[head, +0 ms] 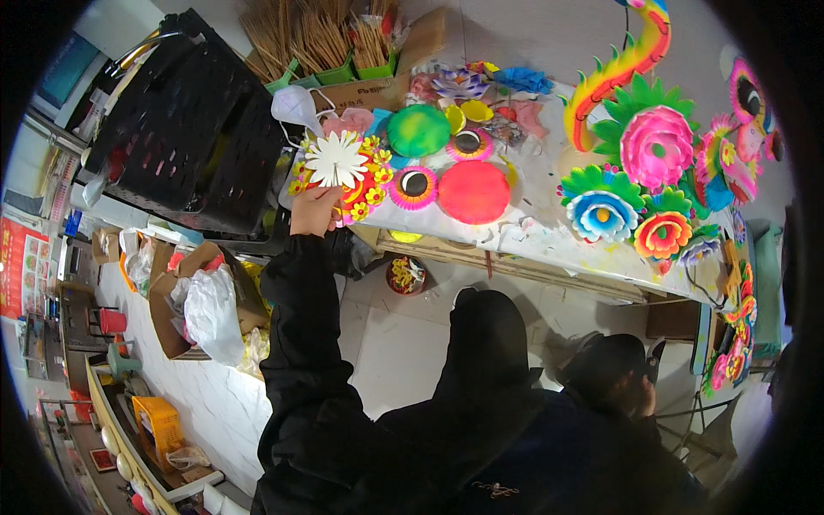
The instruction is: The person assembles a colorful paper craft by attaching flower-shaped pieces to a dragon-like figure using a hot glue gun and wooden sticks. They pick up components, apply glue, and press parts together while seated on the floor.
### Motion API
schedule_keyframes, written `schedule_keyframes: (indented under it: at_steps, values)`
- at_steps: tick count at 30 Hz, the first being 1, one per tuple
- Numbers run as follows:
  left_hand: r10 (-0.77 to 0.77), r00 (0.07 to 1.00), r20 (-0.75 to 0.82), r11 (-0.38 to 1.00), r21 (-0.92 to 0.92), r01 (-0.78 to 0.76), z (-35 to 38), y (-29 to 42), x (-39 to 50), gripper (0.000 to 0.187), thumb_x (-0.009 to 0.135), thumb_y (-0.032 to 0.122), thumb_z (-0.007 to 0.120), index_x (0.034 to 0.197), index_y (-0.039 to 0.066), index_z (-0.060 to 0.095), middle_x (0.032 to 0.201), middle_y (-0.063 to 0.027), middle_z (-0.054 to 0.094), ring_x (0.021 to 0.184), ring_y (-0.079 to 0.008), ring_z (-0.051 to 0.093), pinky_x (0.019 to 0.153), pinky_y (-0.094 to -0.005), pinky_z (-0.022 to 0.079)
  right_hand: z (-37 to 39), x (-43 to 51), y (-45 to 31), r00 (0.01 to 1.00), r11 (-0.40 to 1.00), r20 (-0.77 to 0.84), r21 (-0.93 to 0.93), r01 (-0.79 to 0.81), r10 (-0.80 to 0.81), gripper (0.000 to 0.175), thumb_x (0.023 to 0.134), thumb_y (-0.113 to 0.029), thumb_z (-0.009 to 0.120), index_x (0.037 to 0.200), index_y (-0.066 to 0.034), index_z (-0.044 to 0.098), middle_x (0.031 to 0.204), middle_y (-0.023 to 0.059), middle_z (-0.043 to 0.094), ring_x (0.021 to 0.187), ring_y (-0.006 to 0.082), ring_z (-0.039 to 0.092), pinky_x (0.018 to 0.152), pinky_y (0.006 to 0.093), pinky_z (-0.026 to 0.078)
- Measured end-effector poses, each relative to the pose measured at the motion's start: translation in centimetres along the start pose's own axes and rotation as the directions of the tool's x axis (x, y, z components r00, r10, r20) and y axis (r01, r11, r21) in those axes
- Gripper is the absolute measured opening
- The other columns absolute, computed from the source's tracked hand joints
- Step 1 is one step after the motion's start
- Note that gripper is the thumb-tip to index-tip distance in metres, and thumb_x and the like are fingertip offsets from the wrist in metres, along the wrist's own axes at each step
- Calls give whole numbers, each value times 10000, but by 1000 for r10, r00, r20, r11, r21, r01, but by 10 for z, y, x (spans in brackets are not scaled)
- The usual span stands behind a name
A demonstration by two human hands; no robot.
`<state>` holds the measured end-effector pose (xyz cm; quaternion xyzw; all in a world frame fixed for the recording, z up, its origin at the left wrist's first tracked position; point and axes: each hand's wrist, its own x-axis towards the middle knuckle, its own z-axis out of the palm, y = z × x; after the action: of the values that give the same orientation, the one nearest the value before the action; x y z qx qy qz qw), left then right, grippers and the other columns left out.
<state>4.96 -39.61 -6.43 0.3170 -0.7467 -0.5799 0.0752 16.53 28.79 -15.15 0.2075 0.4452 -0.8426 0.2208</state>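
My left hand (315,211) reaches to the left end of the worktable, its fingers closed at the lower edge of a white many-petalled craft flower (335,160). Beneath that flower lies a red decorated piece (372,197) ringed with small yellow flowers. Just right of it are a pink-rimmed eye piece (412,187), a second eye piece (470,144), a red disc (474,192) and a green disc (418,131). Low on the right, my right hand (647,397) rests by my right knee, in shadow; its fingers are hard to make out.
The paper-covered worktable (541,222) carries painted flowers (656,149) and a curved dragon-like piece (634,71) at right. Behind stand bamboo sticks (322,38) in a cardboard box (367,93). A black plastic crate (187,129) is at left. A small tub (406,275) sits on the floor.
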Motion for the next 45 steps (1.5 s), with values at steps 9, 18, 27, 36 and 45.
schedule_keyframes:
  at_steps: [9, 18, 27, 36, 45]
  values:
    - [430, 890, 150, 812, 367, -454, -32, -18, -8, 282, 821, 224, 558, 1046, 56, 591, 969, -89, 609, 845, -209, 570, 706, -307, 446, 17, 10, -3, 998, 951, -7, 301, 68, -69, 431, 810, -347, 543, 1027, 22, 492, 892, 132, 506, 873, 271, 473, 839, 399, 375]
    - [165, 953, -255, 895, -366, -254, 59, -68, -104, 234, 854, 239, 574, 963, 34, 597, 625, -23, 522, 501, -77, 444, 423, -196, 336, 3, -19, -9, 998, 976, 62, 218, -26, 13, 531, 833, -467, 529, 1119, -20, 508, 992, 140, 583, 969, 290, 550, 913, 423, 384]
    - [-42, 915, 401, 994, -79, 80, 246, -80, -210, 273, 890, 239, 564, 1071, 33, 573, 611, -53, 565, 367, -70, 363, 338, -224, 259, -8, -61, -10, 874, 985, 484, 168, -37, -49, 691, 789, -448, 619, 1282, -48, 347, 1182, 168, 484, 1140, 312, 457, 991, 424, 339]
    - [-211, 844, 492, 976, 54, 212, 283, -67, -235, 373, 932, 290, 477, 1216, 49, 460, 679, -90, 588, 411, -121, 485, 350, -231, 334, -14, 32, -241, 760, 629, 261, -437, 642, -595, 473, 826, -491, 568, 799, -20, 573, 709, 11, 549, 639, 84, 502, 572, 243, 407]
    - [-174, 880, 443, 985, 59, 165, 285, -57, -237, 426, 922, 325, 467, 1246, 49, 446, 662, -122, 593, 407, -168, 507, 336, -258, 336, 62, 202, -343, 766, 126, -239, -971, -205, -597, 804, 668, -670, 528, 1101, 4, 596, 1083, 228, 593, 1026, 350, 569, 867, 385, 446]
